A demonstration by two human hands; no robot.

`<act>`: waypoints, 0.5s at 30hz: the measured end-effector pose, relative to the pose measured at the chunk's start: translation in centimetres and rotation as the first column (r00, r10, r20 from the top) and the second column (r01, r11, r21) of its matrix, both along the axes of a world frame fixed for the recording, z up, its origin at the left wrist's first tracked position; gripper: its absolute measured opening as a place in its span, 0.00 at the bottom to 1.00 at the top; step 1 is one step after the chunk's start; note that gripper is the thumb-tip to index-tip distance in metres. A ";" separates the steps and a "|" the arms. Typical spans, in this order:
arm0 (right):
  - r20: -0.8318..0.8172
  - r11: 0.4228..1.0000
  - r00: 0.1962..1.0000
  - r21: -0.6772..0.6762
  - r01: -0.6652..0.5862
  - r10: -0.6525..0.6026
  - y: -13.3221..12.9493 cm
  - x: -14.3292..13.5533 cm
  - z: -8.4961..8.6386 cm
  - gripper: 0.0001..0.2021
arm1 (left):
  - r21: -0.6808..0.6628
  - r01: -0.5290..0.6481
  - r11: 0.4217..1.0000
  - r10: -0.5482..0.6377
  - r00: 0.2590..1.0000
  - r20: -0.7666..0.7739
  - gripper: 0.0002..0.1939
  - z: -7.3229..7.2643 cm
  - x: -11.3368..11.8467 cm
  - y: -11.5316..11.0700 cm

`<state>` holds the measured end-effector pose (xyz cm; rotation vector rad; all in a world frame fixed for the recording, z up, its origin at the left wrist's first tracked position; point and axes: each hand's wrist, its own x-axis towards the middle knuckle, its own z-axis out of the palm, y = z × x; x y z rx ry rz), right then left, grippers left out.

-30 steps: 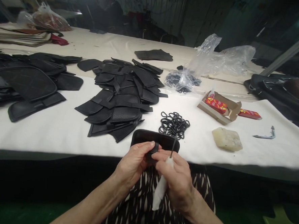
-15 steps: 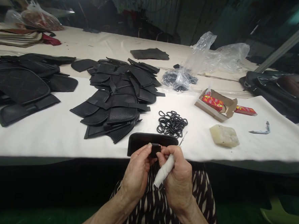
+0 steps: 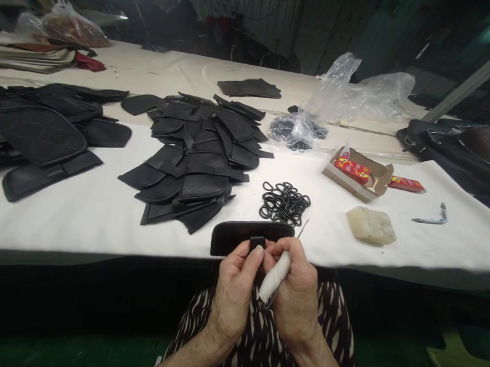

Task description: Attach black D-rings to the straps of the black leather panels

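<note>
My left hand (image 3: 235,282) pinches the end of a black strap (image 3: 257,241), which is folded over into a small loop. My right hand (image 3: 296,281) keeps an awl (image 3: 274,277) with a white wrapped handle in its palm, its thin metal tip pointing up and away. The right thumb and fingertips also meet at the strap, beside the left ones. Behind the fingers, a black leather piece (image 3: 230,238) with rounded corners lies at the table's front edge. Just beyond it sits a heap of black D-rings (image 3: 285,203).
Stacks of black leather pieces (image 3: 204,172) cover the left and middle of the white-covered table (image 3: 142,241). To the right are an open cardboard box (image 3: 378,183), a yellowish block (image 3: 371,225) and a bent metal tool (image 3: 432,220). Clear plastic bags (image 3: 337,95) lie farther back.
The left thumb has shifted lower on the strap, whose folded end now shows above the fingertips. Both hands have moved slightly right in view, and the whole scene has shifted a little too.
</note>
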<state>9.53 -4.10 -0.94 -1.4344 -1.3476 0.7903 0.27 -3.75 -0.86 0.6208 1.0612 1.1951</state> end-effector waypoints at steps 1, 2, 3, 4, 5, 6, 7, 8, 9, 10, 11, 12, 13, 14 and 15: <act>0.002 1.000 1.000 -0.001 0.003 -0.003 0.0 0.0 0.0 0.05 | 0.000 -0.004 1.000 0.004 1.000 -0.007 0.13 -0.1 0.1 0.0; 0.008 1.000 1.000 -0.001 0.005 -0.005 0.1 0.0 0.0 0.05 | -0.003 -0.003 1.000 0.003 1.000 -0.013 0.13 -0.1 0.1 0.0; 0.015 1.000 1.000 -0.003 0.006 -0.006 0.1 0.0 0.1 0.06 | -0.007 -0.001 1.000 0.000 1.000 -0.018 0.13 -0.2 0.2 0.0; 0.022 1.000 1.000 -0.004 0.004 -0.004 0.1 0.0 0.1 0.06 | -0.010 0.002 1.000 -0.002 1.000 -0.022 0.13 -0.2 0.2 0.0; 0.026 1.000 1.000 -0.005 0.001 -0.001 0.2 0.0 0.2 0.06 | -0.014 0.002 1.000 -0.002 1.000 -0.026 0.13 -0.2 0.2 0.0; 0.029 1.000 1.000 -0.006 -0.003 0.003 0.2 0.0 0.2 0.06 | -0.016 0.000 1.000 0.000 1.000 -0.030 0.12 -0.2 0.3 0.0; 0.028 1.000 1.000 -0.006 -0.006 0.006 0.2 0.0 0.3 0.06 | -0.018 -0.004 1.000 0.003 0.999 -0.032 0.12 -0.3 0.3 0.0; 0.025 1.000 1.000 -0.005 -0.010 0.011 0.2 0.0 0.4 0.06 | -0.021 -0.007 1.000 0.007 0.999 -0.033 0.12 -0.3 0.3 -0.1; 0.022 1.000 1.000 -0.002 -0.012 0.012 0.2 0.0 0.5 0.06 | -0.025 -0.011 1.000 0.010 0.999 -0.034 0.12 -0.4 0.3 -0.1; 0.023 1.000 1.000 0.001 -0.014 0.014 0.1 0.0 0.6 0.06 | -0.031 -0.015 0.999 0.014 0.999 -0.037 0.13 -0.4 0.3 -0.1; 0.025 1.000 1.000 0.005 -0.015 0.015 0.1 -0.1 0.6 0.06 | -0.037 -0.020 0.999 0.019 0.999 -0.041 0.13 -0.5 0.4 -0.1; 0.030 1.000 0.999 0.011 -0.015 0.014 0.1 -0.1 0.6 0.06 | -0.042 -0.025 0.999 0.023 0.999 -0.043 0.13 -0.5 0.4 0.0; 0.037 1.000 0.999 0.016 -0.014 0.013 0.1 -0.1 0.6 0.06 | -0.046 -0.029 0.999 0.027 0.999 -0.042 0.13 -0.5 0.4 0.0; 0.045 1.000 0.999 0.020 -0.012 0.011 0.1 -0.1 0.6 0.06 | -0.050 -0.030 0.998 0.028 0.999 -0.038 0.13 -0.5 0.4 0.0; 0.050 1.000 0.999 0.022 -0.012 0.011 0.1 -0.1 0.6 0.06 | -0.056 -0.029 0.998 0.027 0.999 -0.028 0.13 -0.5 0.4 0.0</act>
